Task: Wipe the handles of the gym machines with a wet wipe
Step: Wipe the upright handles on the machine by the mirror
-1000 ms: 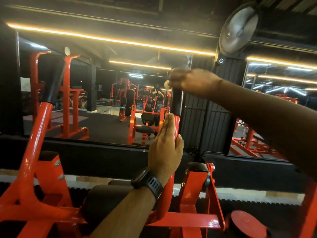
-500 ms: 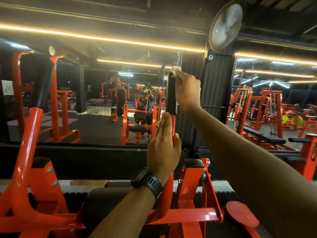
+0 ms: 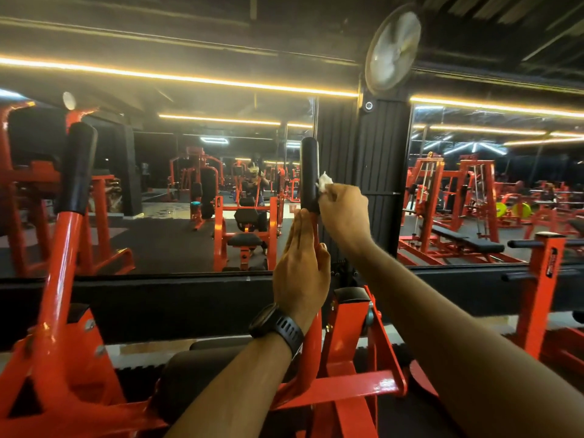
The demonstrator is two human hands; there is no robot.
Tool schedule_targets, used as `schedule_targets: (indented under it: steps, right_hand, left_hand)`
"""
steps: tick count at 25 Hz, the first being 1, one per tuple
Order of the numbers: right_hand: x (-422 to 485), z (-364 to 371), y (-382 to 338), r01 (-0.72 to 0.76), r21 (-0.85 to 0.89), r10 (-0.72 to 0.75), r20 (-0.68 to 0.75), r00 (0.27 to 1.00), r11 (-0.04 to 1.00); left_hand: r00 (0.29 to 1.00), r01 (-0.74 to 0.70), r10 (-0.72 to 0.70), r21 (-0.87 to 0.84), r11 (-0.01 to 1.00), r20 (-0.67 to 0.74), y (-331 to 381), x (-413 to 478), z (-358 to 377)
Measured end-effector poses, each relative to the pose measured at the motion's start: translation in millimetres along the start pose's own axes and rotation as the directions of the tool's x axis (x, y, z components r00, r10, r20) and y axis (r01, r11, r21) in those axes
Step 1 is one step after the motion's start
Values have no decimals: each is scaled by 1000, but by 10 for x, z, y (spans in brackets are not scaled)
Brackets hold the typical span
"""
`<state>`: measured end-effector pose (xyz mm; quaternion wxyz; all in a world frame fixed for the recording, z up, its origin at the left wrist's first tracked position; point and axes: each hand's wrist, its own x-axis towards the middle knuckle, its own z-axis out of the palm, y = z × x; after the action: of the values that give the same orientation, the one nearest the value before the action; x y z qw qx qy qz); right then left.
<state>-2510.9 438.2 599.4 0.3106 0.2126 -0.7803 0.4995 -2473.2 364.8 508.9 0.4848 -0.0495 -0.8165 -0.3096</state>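
The right hand (image 3: 344,213) pinches a crumpled white wipe (image 3: 324,182) in its fingers and presses it against the right side of the black handle (image 3: 309,172), low on the grip. The left hand (image 3: 300,270), with a black watch (image 3: 278,324) on its wrist, lies with straight fingers along the orange bar (image 3: 311,343) just below that handle, its thumb tip showing on the bar's other side.

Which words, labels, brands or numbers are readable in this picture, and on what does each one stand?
No text is readable here.
Sticker on the red post: dark print, too small and blurred to read.
Watch: no text shows on it.
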Motion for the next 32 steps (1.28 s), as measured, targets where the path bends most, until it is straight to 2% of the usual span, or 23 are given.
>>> schedule_targets:
  steps: [3, 5, 9, 11, 13, 15, 19, 22, 26, 32]
  right_hand:
    - [-157, -94, 24, -25, 13, 24, 42, 999, 1000]
    - [-343, -156, 52, 4, 51, -8, 64, 998, 999]
    - [-756, -288, 51, 73, 211, -82, 32, 996, 975]
    - [-993, -369, 32, 54, 322, -73, 47, 996, 945]
    - [-1206, -481, 75, 20, 363, -52, 79, 996, 931]
    - [-1423, -643, 148, -20, 422, -33, 117, 993, 906]
    - [-1910, -1090, 242, -209, 608, 100, 209, 973, 766]
    - [-2358, -1371, 292, -237, 588, 94, 263, 960, 773]
    - [-2962, -1560, 316, -375, 601, 208, 330, 921, 706]
    - [-3793, -1670, 96, -471, 593, 290, 379, 879, 653]
  left_hand:
    - [999, 20, -18, -75, 997, 28, -22, 3, -66]
    - [999, 25, -32, -208, 978, -31, -3, -29, -116]
    - [978, 163, -205, -491, 856, -32, 285, -154, -311]
    - [974, 190, -227, -576, 795, 8, 394, -275, -361]
    - [964, 246, -251, -647, 722, 87, 477, -431, -371]
    - [951, 294, -281, -652, 698, 128, 585, -625, -385]
    - [928, 352, -349, -612, 708, 129, 947, -1106, -445]
    - [914, 377, -391, -591, 713, 111, 1245, -1597, -497]
    - [830, 500, -537, -625, 599, 149, 1484, -2286, -643]
    - [764, 587, -616, -607, 536, 195, 1712, -3059, -1127]
